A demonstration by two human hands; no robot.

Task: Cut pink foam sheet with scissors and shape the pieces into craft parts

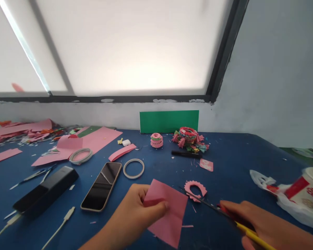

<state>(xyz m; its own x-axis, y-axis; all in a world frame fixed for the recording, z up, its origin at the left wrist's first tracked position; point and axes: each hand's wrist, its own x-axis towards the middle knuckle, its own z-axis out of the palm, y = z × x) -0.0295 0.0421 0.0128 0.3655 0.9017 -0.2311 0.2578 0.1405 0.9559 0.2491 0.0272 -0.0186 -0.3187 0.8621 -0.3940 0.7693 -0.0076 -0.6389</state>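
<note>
My left hand [138, 215] pinches a square piece of pink paper [169, 218], the thumb pressed flat on its front. In my right hand [271, 225] is a pair of scissors [211, 205] with red and yellow handles. Its dark blades point left toward the paper's right edge, apart from it, and look nearly closed. Behind the blades lies a pink zigzag-edged paper ring [195, 191], open on one side. Thin pink slivers [187, 226] are scattered on the blue table [156, 163] close to the paper.
Left of my hands lie a phone [101, 187], tape rolls [133, 169], a black power bank [45, 191] and pink sheets [99, 139]. Farther back stand a stacked paper ring piece [156, 140], colourful paper ornaments [190, 139] and a black pen [186, 154]. At right is a cup [309, 191] in a bag.
</note>
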